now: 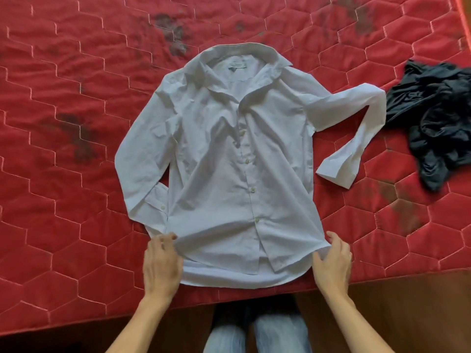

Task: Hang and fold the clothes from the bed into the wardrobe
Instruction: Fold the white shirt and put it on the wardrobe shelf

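Head view: white shirt (229,161) lying spread flat, buttoned front up, on red bed (63,123). Left hand (161,263) curling fingers (167,237), pinching shirt's left hem corner. Right hand (331,261) pinching shirt's right hem corner. Black clothes heap (433,118) lying right of shirt, just beside bent sleeve.

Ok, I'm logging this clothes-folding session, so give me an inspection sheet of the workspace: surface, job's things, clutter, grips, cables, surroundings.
Surface: red quilted mattress, dark stains in several patches.
Job's things: white button-up shirt spread flat, front up, collar away from the person, one sleeve bent outward; crumpled dark garment beside that sleeve.
Clutter: nothing seen.
Grips: right grip pinches the shirt's hem corner; left grip at the opposite corner, fingers blurred.
Cables: nothing seen.
Surroundings: brown floor; person's legs in blue jeans at the mattress edge.
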The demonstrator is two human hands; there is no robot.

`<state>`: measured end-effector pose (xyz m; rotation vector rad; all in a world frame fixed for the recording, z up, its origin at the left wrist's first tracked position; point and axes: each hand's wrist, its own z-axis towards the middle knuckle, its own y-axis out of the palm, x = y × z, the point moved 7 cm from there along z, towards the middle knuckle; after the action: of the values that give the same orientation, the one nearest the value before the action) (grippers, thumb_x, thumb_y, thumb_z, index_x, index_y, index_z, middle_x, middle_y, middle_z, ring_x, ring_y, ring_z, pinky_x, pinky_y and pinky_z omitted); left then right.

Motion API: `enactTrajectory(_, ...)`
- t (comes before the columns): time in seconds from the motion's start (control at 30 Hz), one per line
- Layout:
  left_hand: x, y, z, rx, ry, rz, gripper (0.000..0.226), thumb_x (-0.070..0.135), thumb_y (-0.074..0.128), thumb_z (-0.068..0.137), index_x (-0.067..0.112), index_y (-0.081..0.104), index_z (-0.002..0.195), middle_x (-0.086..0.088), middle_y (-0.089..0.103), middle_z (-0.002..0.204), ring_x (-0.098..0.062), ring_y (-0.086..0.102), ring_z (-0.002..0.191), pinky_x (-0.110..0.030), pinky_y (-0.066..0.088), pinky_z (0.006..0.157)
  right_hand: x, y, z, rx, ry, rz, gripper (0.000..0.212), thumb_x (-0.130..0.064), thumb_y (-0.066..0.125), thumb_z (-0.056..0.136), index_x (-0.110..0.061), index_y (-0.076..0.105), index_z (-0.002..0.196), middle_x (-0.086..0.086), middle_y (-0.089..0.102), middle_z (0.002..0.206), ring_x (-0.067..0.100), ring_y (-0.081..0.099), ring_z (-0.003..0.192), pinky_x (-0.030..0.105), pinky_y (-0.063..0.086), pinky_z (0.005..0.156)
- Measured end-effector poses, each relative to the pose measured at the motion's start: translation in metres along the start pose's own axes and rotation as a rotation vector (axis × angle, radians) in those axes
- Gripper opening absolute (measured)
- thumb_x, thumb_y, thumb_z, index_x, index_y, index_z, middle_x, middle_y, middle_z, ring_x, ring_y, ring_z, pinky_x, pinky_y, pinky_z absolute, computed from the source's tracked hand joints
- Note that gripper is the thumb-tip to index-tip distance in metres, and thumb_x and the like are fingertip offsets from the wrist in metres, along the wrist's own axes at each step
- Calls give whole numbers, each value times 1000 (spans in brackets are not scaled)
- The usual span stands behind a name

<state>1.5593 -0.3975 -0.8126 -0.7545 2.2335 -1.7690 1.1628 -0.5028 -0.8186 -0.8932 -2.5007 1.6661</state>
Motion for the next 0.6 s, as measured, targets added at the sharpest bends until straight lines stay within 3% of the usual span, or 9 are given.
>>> enactTrajectory(0.07, 20, 12, -1, -10, 131, 61, 55, -16, 70, 57, 3, 63, 109, -16, 55, 97, -35, 57, 82, -47, 53, 69, -8, 8, -1, -12, -59, 8, 51, -5, 65, 85, -17, 52, 133, 8, 53, 123, 29, 47, 114, 45, 43, 94)
enactTrajectory(0.17, 20, 29, 5, -97, 104, 162, 66, -14, 71, 58, 6, 61, 120, -21, 54, 115, -39, 56, 103, -48, 52, 85, -11, 8, 2, 24, -48, 157, 47, 7, 60, 81, -17, 60, 122, 6, 58, 109, 24, 52, 99, 31, 45, 83)
enactTrajectory(0.23, 12, 35, 11, -156, 84, 221, 61, -7, 76, 56, 7, 62, 114, -18, 57, 105, -36, 59, 93, -45, 53, 75, -7, 1, 6, 55, -46, 266, 46, 16, 56, 75, -13, 66, 110, 7, 58, 93, 20, 53, 82, 20, 40, 69)
enactTrajectory(0.3, 6, 37, 10, -197, 124, 253, 48, -3, 81, 53, 8, 64, 97, -11, 59, 85, -33, 60, 74, -40, 50, 58, 1, -10, 10, 95, -72, 281, 45, 20, 52, 71, -12, 69, 97, 6, 58, 86, 22, 55, 78, 24, 42, 67)
enactTrajectory(0.4, -10, 36, -2, -216, 168, 272, 39, -13, 79, 56, 12, 55, 74, -4, 53, 63, -29, 55, 56, -33, 40, 49, 14, -32, 11, 180, -120, 265, 44, 23, 51, 69, -9, 71, 92, 6, 58, 88, 24, 56, 77, 13, 41, 67)
enactTrajectory(0.47, -28, 35, -10, -220, 130, 259, 36, -12, 78, 64, 13, 54, 74, -2, 54, 63, -26, 53, 54, -33, 40, 48, 23, -50, 10, 252, -110, 269, 47, 25, 50, 68, -7, 70, 96, 7, 56, 95, 23, 53, 75, 9, 39, 70)
enactTrajectory(0.6, -39, 35, -23, -272, 59, 175, 27, 8, 80, 76, 12, 56, 88, 0, 52, 74, -22, 55, 60, -36, 48, 46, 41, -57, 11, 225, 60, 308, 39, 7, 60, 82, -18, 64, 111, 2, 52, 111, 26, 54, 67, 32, 44, 72)
